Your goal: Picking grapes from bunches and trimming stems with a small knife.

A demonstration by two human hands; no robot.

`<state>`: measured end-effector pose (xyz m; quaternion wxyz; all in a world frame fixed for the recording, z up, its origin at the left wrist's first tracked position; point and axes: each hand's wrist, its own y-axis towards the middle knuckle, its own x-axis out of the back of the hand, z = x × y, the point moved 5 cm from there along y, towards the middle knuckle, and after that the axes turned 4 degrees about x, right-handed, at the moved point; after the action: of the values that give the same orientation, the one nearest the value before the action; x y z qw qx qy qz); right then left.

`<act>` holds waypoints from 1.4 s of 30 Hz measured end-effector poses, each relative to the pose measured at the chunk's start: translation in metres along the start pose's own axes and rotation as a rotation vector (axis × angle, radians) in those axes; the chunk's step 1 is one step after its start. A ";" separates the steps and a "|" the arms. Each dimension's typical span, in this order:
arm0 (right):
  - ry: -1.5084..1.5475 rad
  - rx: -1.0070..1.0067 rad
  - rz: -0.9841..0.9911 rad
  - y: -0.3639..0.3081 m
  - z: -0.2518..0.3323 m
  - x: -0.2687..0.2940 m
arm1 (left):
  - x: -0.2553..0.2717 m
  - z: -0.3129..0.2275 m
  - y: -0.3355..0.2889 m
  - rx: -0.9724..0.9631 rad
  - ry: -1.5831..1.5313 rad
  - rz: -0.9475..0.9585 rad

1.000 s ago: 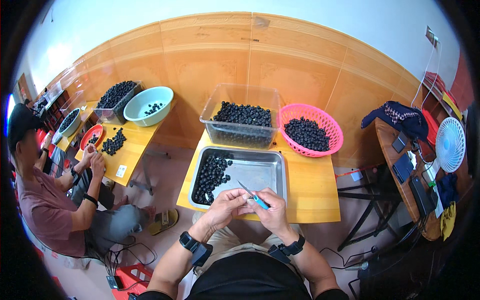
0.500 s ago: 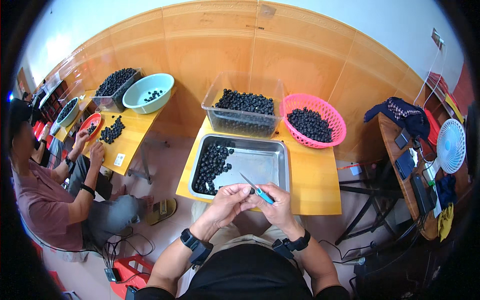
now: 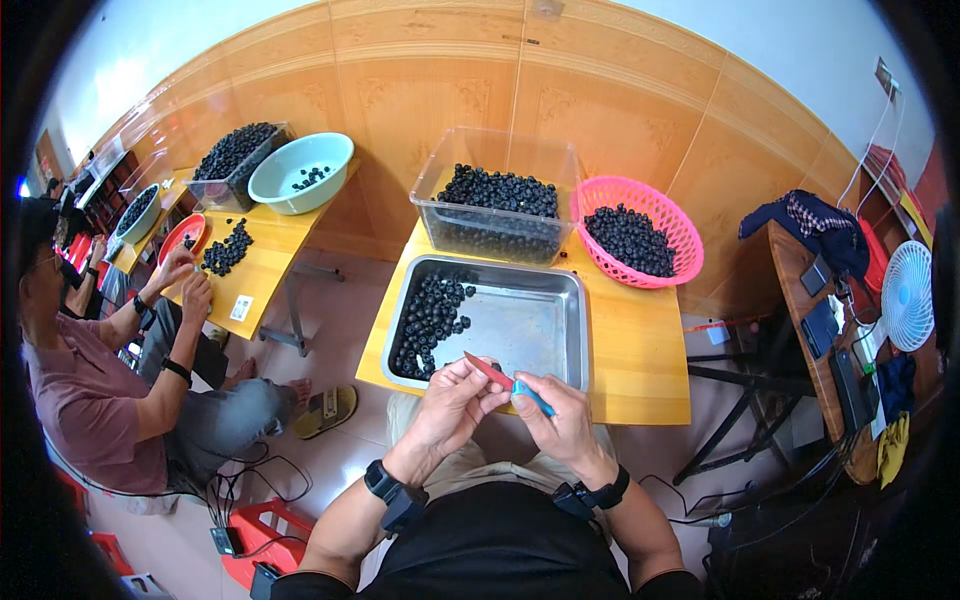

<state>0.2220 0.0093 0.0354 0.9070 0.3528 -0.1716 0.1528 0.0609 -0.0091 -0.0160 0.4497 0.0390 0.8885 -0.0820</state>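
My right hand (image 3: 562, 418) grips a small knife (image 3: 534, 398) by its blue handle, its blade looking red and pointing up and left. Beside the blade, my left hand (image 3: 448, 412) is closed in a pinch on a small dark round fruit, mostly covered by the fingers. Both hands meet over the near edge of a steel tray (image 3: 576, 330). Dark round fruits (image 3: 430, 315) are heaped along the left side of that tray.
Behind the tray stand a clear plastic bin (image 3: 440, 222) and a pink basket (image 3: 692, 255), both with dark fruits. To the left, a person (image 3: 105, 385) works at another table with a pale green basin (image 3: 268, 190). A fan (image 3: 908, 297) stands at right.
The knife has turned so its blade looks red rather than silver and lies farther left, across the left fingers. The tray and table appear shifted slightly up and right in view.
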 end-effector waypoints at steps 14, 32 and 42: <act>-0.058 0.005 0.052 0.002 0.009 0.003 | 0.003 -0.005 -0.007 -0.092 0.102 0.013; 0.132 0.006 0.084 0.007 0.018 0.001 | 0.001 -0.013 -0.020 -0.129 0.141 0.043; 0.036 0.054 0.099 0.005 0.021 0.002 | -0.002 -0.012 -0.024 -0.133 0.129 0.070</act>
<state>0.2173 -0.0013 0.0537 0.8914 0.3655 -0.1685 0.2084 0.0487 -0.0300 -0.0047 0.3959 0.0454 0.9171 -0.0043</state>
